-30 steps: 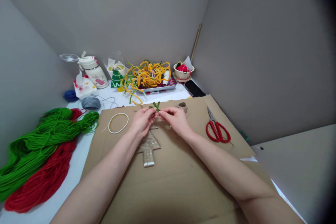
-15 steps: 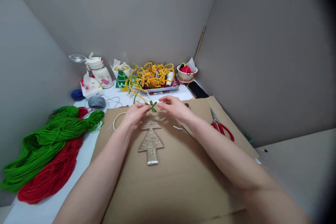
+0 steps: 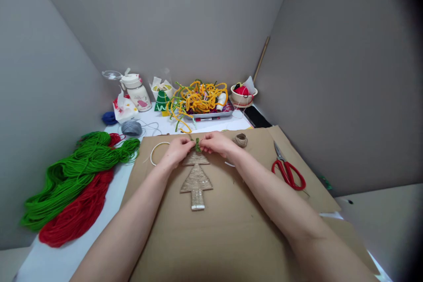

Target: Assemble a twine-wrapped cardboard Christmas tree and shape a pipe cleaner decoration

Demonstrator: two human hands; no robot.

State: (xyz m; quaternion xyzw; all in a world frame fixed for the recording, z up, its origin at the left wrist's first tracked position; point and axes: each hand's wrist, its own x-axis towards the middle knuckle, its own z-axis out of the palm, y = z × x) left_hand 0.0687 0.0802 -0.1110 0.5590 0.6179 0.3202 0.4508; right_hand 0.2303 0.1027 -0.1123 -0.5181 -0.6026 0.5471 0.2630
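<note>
A small green yarn bow (image 3: 197, 145) is pinched between my hands at the top of a twine-wrapped tree shape (image 3: 197, 179). My left hand (image 3: 179, 150) closes its fingertips on the bow's left side. From the other side, my right hand (image 3: 218, 143) grips it with thumb and fingers together. The tree lies flat on the cardboard (image 3: 228, 229), its trunk toward me with a white strip at the end. My fingers partly hide the tree's tip and the bow.
Red-handled scissors (image 3: 288, 174) and a twine roll (image 3: 240, 140) lie to the right. A ring of tape (image 3: 155, 153) is left of my hands. Green yarn (image 3: 76, 167) and red yarn (image 3: 77, 211) cover the left side. Behind stands a tray (image 3: 211, 115) heaped with yellow yarn.
Both hands have come down and nearer to me with the bow, onto the tree's top. My right hand, loosely apart before, has closed on the bow. The view has shifted slightly.
</note>
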